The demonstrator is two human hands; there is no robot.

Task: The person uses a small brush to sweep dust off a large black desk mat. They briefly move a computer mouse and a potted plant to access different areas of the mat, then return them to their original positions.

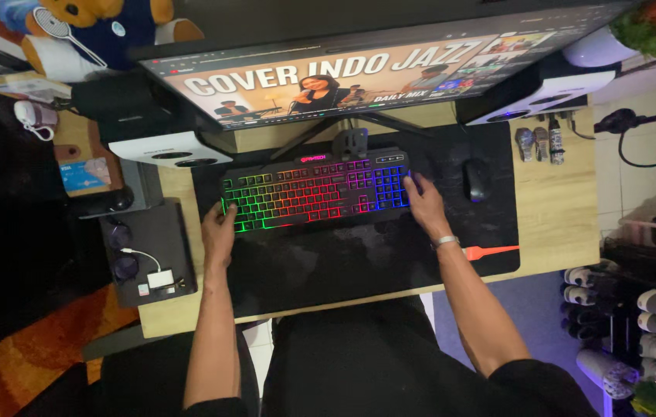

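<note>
A black keyboard point(314, 191) with rainbow backlit keys lies on a dark desk mat point(359, 262) in front of a wide monitor point(359, 69). My left hand point(218, 228) rests at the keyboard's lower left corner, fingers touching its edge. My right hand point(425, 203) lies on the keyboard's right end, fingers spread over the purple-lit keys. A pale band circles my right wrist. Neither hand grips anything. A black mouse point(477, 179) sits on the mat just right of my right hand.
White speakers point(169, 147) point(536, 96) flank the monitor. A stuffed bear point(88, 31) sits at the back left. A dark tray with sunglasses and a white adapter point(159, 278) lies at the left. Shoes point(637, 324) fill a rack at the right. An orange strap point(490, 251) lies on the mat.
</note>
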